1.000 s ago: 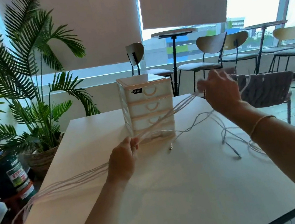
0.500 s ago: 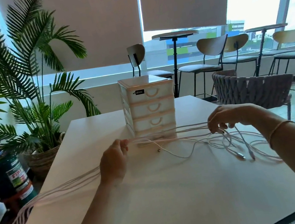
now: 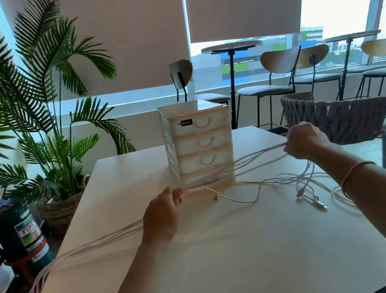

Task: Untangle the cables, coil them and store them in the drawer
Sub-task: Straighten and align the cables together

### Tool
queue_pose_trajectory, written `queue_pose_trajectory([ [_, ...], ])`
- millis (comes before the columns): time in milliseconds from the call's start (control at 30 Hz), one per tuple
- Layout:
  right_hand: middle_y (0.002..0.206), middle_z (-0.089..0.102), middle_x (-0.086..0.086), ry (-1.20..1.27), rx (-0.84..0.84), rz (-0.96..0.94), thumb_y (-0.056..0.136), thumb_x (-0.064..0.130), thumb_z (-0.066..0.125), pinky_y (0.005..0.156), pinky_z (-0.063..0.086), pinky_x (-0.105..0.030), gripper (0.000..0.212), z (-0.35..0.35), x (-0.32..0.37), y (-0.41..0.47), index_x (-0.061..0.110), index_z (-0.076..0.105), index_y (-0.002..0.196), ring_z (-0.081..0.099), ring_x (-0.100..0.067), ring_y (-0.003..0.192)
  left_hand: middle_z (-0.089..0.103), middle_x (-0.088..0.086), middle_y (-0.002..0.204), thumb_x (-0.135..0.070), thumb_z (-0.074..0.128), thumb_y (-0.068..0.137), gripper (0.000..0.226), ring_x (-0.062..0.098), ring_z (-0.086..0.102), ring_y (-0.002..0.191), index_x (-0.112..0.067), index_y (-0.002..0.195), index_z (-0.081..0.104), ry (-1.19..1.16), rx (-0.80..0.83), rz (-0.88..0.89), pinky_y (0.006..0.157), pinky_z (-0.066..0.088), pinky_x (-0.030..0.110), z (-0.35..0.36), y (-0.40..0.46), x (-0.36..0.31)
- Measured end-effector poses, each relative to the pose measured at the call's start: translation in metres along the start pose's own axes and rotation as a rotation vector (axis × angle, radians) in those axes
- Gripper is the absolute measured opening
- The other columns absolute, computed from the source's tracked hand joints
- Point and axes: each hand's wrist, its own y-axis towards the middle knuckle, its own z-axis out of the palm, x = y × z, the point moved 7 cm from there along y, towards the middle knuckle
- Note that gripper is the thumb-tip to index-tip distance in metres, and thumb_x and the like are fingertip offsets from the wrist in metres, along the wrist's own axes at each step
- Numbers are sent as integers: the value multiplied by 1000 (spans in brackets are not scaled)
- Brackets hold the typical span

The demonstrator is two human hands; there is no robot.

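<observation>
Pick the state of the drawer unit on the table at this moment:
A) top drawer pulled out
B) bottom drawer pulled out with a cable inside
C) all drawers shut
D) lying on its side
C: every front of the drawer unit sits flush with the frame, and it stands upright while the left hand and right hand stretch the cables in front of it.

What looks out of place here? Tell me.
The white cables are not coiled: strands trail off the table's left edge, loose ends sprawl by the right hand, and the drawer unit is closed.
</observation>
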Motion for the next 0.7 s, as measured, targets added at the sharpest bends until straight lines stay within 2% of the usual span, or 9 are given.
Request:
queue_pose_trajectory([
  [133,128,43,-29,65,111,127,86,-2,46,89,41,-42,41,24,-20,6,-11,42,126,45,-42,118,68,5,110,-22,41,97,25,32,62,103,-6,98,60,-35,3,-14,82,46,35,3,1,1],
  [233,149,7,-31,-112,142,201,85,-6,47,108,28,-51,54,23,-38,-6,-3,30,136,24,-49,132,69,5,101,-20,43,97,22,31,63,97,-8,93,61,-75,-17,-27,77,44,31,-2,3,9],
  [267,150,4,-30,-184,179,190,85,-6,47,110,28,-52,57,25,-41,-9,1,28,138,24,-49,133,69,4,97,-20,43,97,22,31,63,94,-8,91,61,-89,-18,-24,76,43,29,-4,4,9],
  [333,143,29,-25,-304,290,103,84,-1,50,104,39,-51,55,28,-32,-20,4,32,136,43,-40,125,68,2,91,-21,44,97,22,30,63,91,-9,89,61,-108,2,-6,75,43,29,-2,5,8],
  [400,122,53,-14,-317,286,-24,85,5,51,91,50,-42,40,21,-5,-29,8,48,126,57,-29,107,63,-1,83,-22,44,97,23,30,63,90,-9,88,61,-107,35,3,74,42,28,1,5,5],
  [467,119,54,-10,-215,136,-162,88,9,49,82,47,-31,33,2,35,-39,11,52,121,57,-27,105,58,-2,79,-23,44,97,24,30,62,88,-10,87,61,-100,57,9,73,41,27,3,4,2],
  [533,130,50,-7,30,59,-375,91,10,48,90,43,-30,35,-10,87,-59,14,52,125,52,-25,116,59,-1,78,-25,44,97,25,31,62,87,-10,86,61,-101,67,18,73,42,28,2,3,0],
  [633,131,54,-5,288,274,-629,99,24,38,97,36,-28,33,12,154,-105,12,54,126,51,-23,118,63,1,78,-28,43,97,28,30,63,84,-10,85,61,-105,99,54,73,43,29,3,1,-3],
  [700,105,65,-9,403,395,-570,100,34,31,82,44,-33,42,37,168,-114,7,61,112,59,-23,93,68,4,81,-28,43,97,29,29,64,82,-10,85,61,-133,108,77,75,44,30,4,0,-6],
])
